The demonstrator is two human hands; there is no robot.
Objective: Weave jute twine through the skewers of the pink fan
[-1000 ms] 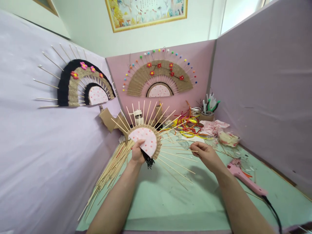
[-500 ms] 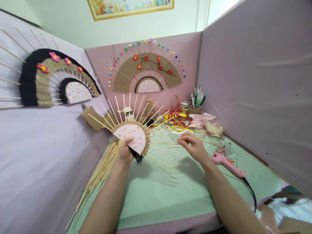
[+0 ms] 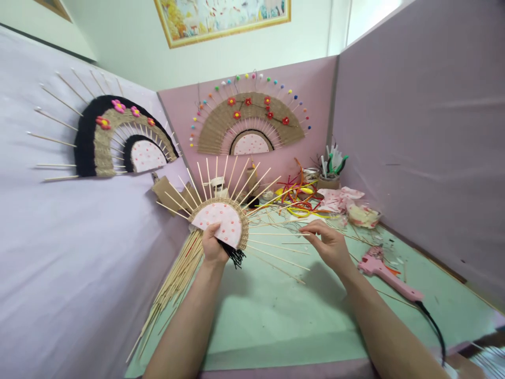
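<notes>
My left hand (image 3: 215, 246) is closed on the lower edge of a half-round fan (image 3: 223, 218), thumb on its white face with pink dots. A woven straw-coloured band (image 3: 244, 231) rims the curved edge, and thin wooden sticks (image 3: 280, 254) radiate from it. Black cord ends (image 3: 236, 256) hang from the fan's lower right. At the stick ends on the right, my right hand (image 3: 326, 245) is closed in a pinch, fingertips beside one stick's tip. Whatever lies between those fingertips is too fine to make out.
A pink glue gun (image 3: 390, 276) lies at right. Loose sticks (image 3: 173, 284) are bundled at left. Coloured pipe cleaners (image 3: 295, 196) and a pot of tools (image 3: 329, 181) stand at the back. Two finished fans, one with pompoms (image 3: 252, 113), one with black bands (image 3: 84, 142), hang on the partitions.
The view has shifted, so the surroundings appear farther right and slightly lower. My right hand is slightly farther from the fan's face; my left hand keeps its hold.
</notes>
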